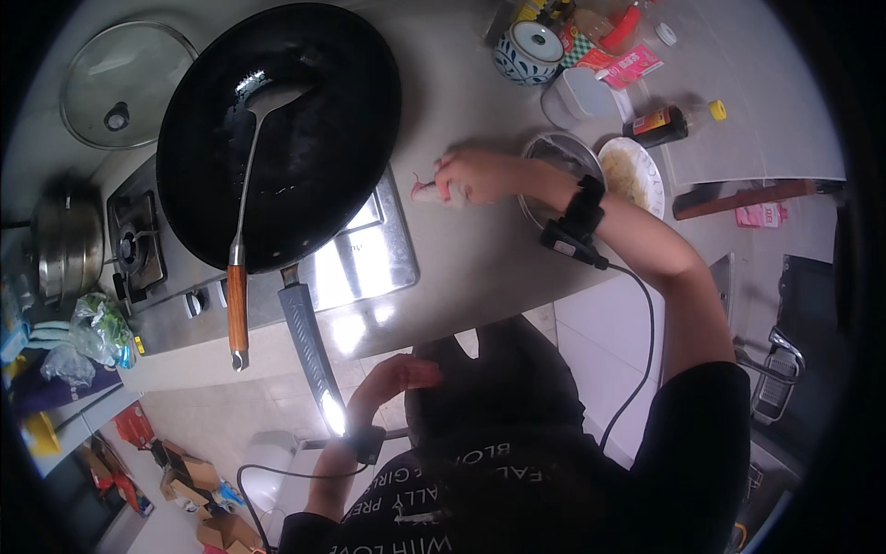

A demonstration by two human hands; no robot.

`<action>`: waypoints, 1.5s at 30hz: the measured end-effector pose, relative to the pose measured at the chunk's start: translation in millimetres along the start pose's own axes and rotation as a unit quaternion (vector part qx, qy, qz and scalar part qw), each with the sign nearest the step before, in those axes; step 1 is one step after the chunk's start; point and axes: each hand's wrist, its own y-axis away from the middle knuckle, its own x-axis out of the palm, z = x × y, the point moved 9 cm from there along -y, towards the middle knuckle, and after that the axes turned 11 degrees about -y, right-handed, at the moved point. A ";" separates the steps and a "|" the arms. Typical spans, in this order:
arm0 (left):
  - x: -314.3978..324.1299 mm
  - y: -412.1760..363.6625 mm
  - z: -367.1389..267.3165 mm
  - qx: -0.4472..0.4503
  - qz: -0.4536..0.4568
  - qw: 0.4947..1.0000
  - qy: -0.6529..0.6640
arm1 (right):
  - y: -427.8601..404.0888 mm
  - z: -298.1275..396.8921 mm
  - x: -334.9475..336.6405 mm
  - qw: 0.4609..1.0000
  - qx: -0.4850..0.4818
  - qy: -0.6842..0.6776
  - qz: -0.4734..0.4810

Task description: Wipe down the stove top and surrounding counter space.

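Observation:
My right hand [477, 176] reaches over the grey countertop [477, 256], its fingers closed around a pale, limp food piece [430, 192] with a pinkish-red end. What kind of food it is cannot be told, as the fingers cover part of it. Under my right wrist stands a round metal bowl [564, 149], partly hidden by the arm. Close to my body, below the counter's edge, my left hand [401, 374] hangs with loosely bent fingers and nothing visible in it. A large black wok [332, 159] sits on the gas hob, with a wooden-handled metal spatula [237, 298] lying across it.
The wok's handle [308, 346] juts past the counter edge. A glass lid [128, 69] and a steel pot [69, 242] are at left. Right of the bowl are a white plate [651, 176] of pale food, a sauce bottle [661, 126], a plastic container [581, 97] and a patterned jar [529, 55].

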 end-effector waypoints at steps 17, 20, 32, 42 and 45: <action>70.2 -80.1 -39.0 -0.031 0.127 0.991 0.038 | 22.8 -46.5 2.8 0.907 0.181 0.324 -0.199; 70.8 -80.8 -41.0 -0.008 0.107 0.990 0.097 | 18.5 0.1 36.0 0.935 0.145 0.233 -0.226; 60.8 -90.0 -34.5 0.029 0.079 0.993 0.084 | 13.7 -5.6 -9.9 0.880 0.222 -0.363 -0.212; 57.7 -87.6 -26.0 0.039 0.136 0.982 0.126 | -77.8 -32.4 14.5 0.936 0.136 0.313 -0.092; 60.4 -87.2 -19.3 -0.045 0.180 0.926 0.330 | -41.8 2.9 44.1 0.973 0.097 0.136 -0.160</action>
